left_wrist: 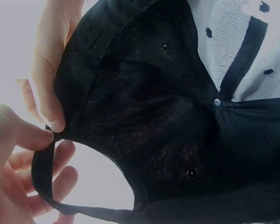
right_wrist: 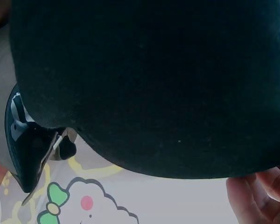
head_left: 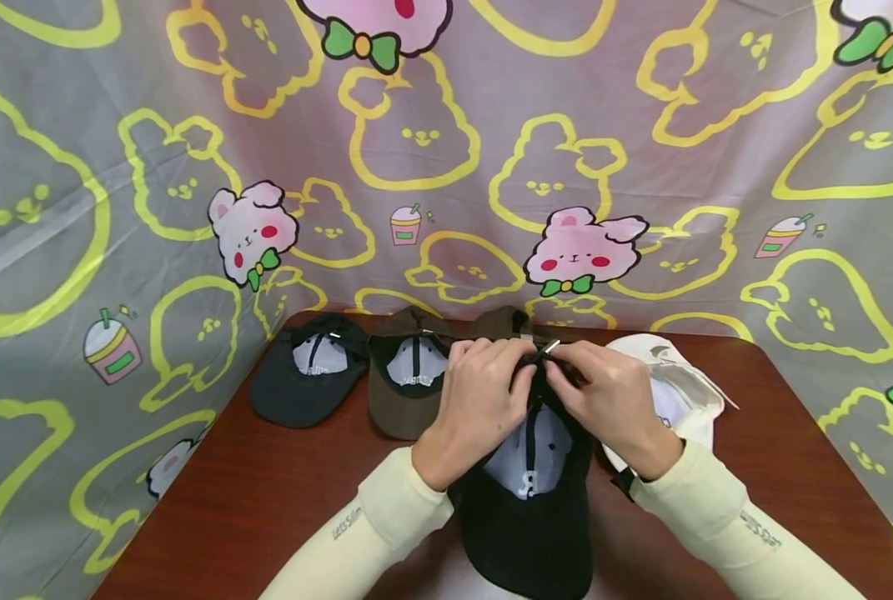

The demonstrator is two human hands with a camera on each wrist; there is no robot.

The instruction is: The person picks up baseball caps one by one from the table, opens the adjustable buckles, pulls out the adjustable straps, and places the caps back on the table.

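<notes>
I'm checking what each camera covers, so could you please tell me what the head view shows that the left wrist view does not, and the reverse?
Only the head view shows the white cap, the brown cap, the patterned cloth, the table and the brim of the held black cap.

Only the left wrist view plainly shows the looped strap and the pale dot at the crown's centre.

Both share the black cap's light front lining, with the left hand and right hand pinching at its back.
</notes>
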